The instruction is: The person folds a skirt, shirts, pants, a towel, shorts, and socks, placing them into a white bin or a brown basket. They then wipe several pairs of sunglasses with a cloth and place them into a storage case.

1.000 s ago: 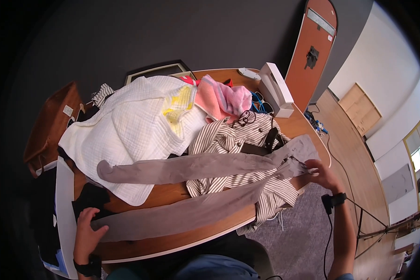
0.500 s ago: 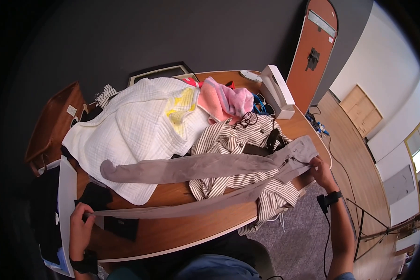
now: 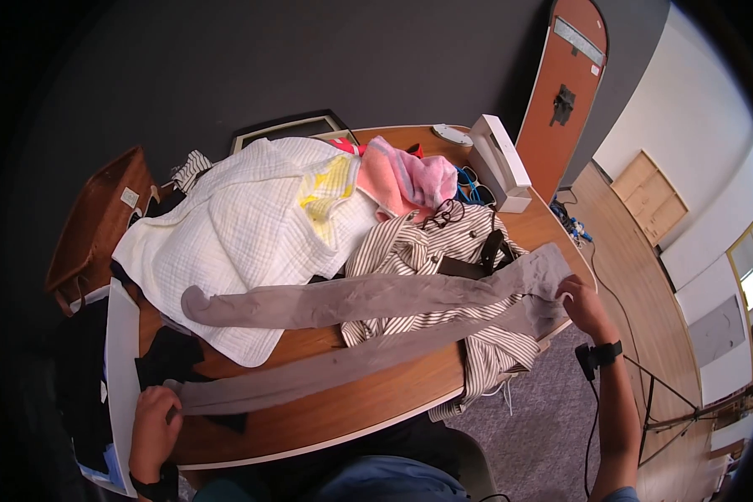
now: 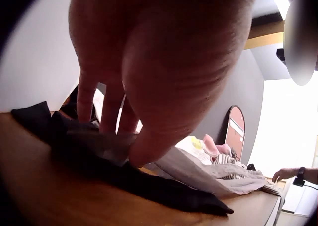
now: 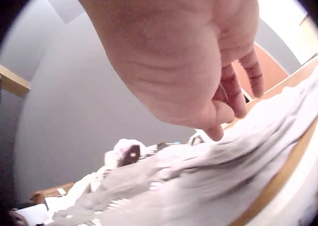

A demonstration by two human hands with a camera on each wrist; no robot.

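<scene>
Grey tights (image 3: 335, 368) lie across the table, their two legs spread apart and their waist part at the right. My left hand (image 3: 155, 427) pinches the foot end of the nearer leg. In the left wrist view, thin fabric shows between its thumb and fingers, low over a black cloth (image 4: 164, 186). At the waist end is my right hand (image 3: 586, 308), its fingers bent loosely down at the edge. In the right wrist view, no cloth is drawn up between those fingers. A striped shirt (image 3: 498, 360) lies partly under the tights.
A white blanket (image 3: 217, 243) and a pink towel (image 3: 406, 180) are heaped at the back of the table (image 3: 309, 435). Glasses (image 3: 445, 214) lie on the shirt. A white box (image 3: 499, 163) stands at the back right, a brown leather bag (image 3: 100, 226) at the left.
My left hand first hovered beside the foot end, then took hold and pulled the leg narrow. It has since lowered slightly, and the leg lies wider. My right hand stays at the waist.
</scene>
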